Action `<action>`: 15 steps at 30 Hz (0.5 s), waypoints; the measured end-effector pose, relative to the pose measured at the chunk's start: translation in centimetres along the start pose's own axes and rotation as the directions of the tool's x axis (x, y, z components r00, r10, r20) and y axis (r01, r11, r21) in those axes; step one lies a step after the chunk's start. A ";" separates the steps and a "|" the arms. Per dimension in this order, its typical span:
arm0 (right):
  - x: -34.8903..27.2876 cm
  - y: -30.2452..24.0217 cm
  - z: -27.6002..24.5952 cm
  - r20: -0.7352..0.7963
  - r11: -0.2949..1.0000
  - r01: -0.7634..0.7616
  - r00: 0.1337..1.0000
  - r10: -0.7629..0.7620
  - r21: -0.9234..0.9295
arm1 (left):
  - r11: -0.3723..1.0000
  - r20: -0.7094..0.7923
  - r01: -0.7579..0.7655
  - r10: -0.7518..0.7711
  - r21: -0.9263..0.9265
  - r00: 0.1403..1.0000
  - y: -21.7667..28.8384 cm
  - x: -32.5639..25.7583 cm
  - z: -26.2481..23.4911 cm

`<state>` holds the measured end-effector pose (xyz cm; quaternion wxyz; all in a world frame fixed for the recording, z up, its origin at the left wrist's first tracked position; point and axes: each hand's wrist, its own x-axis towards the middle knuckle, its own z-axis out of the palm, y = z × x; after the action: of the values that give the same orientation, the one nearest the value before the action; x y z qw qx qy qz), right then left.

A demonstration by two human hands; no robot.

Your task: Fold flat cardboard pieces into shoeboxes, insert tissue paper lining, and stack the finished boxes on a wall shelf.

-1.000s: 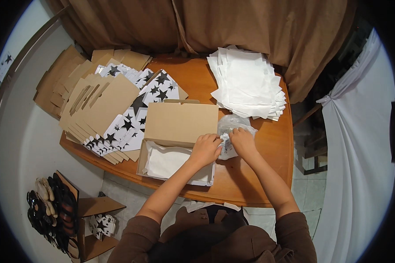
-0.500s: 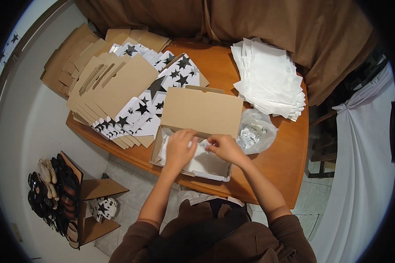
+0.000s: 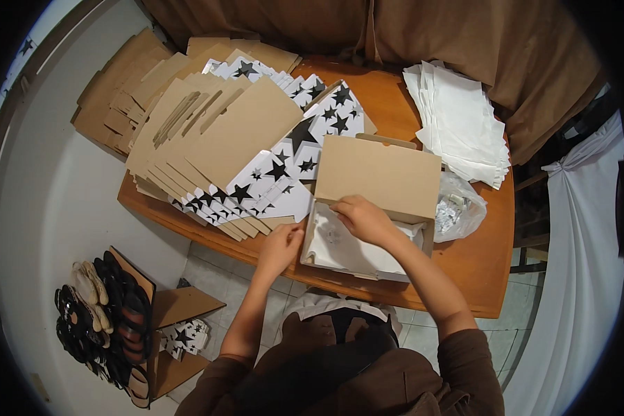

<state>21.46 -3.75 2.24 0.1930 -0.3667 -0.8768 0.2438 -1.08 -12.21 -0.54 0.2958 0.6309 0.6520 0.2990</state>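
Note:
An open cardboard box [image 3: 378,170] stands near the table's front edge, its brown lid raised at the back. White tissue paper [image 3: 353,251] lies inside, with a small greyish patch at its left. Over the box's left inner part reaches my right hand [image 3: 362,218], its fingers pressed together near the paper; what they hold, if anything, is hidden. My left hand [image 3: 282,247] is just outside the box's left wall, fingers curled closed, and I cannot see anything named in them. A clear plastic bag [image 3: 464,208] of small silvery packets sits right of the box.
Flattened brown boxes [image 3: 249,118] with black stars on white sides cover the table's left. A stack of white paper sheets [image 3: 461,125] lies at the back right. Below left, a rack holds several sandals [image 3: 132,326]. A brown curtain [image 3: 464,31] hangs behind the wooden table [image 3: 475,277].
My left hand has left the box's inside and moved to its left wall. The right hand has shifted to the box's left inner part. The whole view has shifted slightly.

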 end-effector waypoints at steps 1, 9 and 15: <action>1.2 0.1 0.1 -0.006 1.000 -0.008 1.000 0.008 -0.002 | 1.000 0.007 -0.007 0.007 0.000 1.000 0.4 0.5 -0.2; 8.0 -1.6 1.9 0.332 0.747 0.345 0.927 -0.176 -0.568 | 0.965 0.384 -0.073 -0.030 0.253 0.923 0.7 3.4 -1.2; 9.4 -1.7 4.2 0.446 0.604 0.436 0.883 -0.146 -0.667 | 0.846 0.475 -0.230 -0.031 0.481 0.880 0.0 3.9 0.8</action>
<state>12.14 0.90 1.30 -0.0958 -0.2135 -0.9654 -0.1153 -0.56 -8.31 -1.13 0.2438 0.7739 0.5834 -0.0346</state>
